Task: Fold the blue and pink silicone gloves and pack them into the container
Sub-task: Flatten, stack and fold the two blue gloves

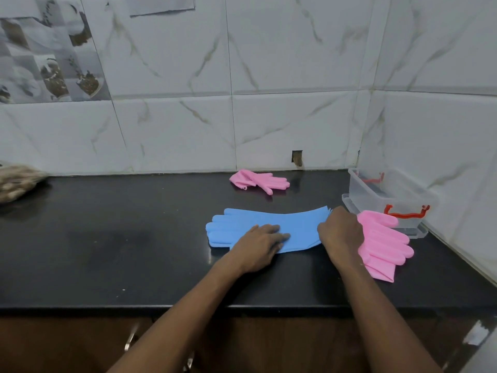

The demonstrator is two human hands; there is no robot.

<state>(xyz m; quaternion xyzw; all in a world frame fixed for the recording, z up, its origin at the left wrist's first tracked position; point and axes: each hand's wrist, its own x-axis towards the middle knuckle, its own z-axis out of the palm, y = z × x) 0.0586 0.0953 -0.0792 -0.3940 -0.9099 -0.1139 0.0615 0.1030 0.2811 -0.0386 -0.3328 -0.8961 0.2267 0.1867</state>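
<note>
Black countertop [107, 251], marble wall tiles [295, 63], brown rag [18, 181].

No readable text anywhere.

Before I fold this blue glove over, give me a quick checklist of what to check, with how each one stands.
1. Blue glove lying flat on the counter: ok, fingers point left, cuff right.
2. Left hand pinning the glove's middle: ok, palm flat on it.
3. Right hand holding the cuff end: ok, fingers curled on the cuff edge.
4. Fold path clear: not ok, a pink glove lies against the right hand, beside the cuff.
5. Container open and near: ok, no lid on it, at the right by the wall.
6. Second pink glove accounted for: ok, near the back wall, not yet folded.
</note>
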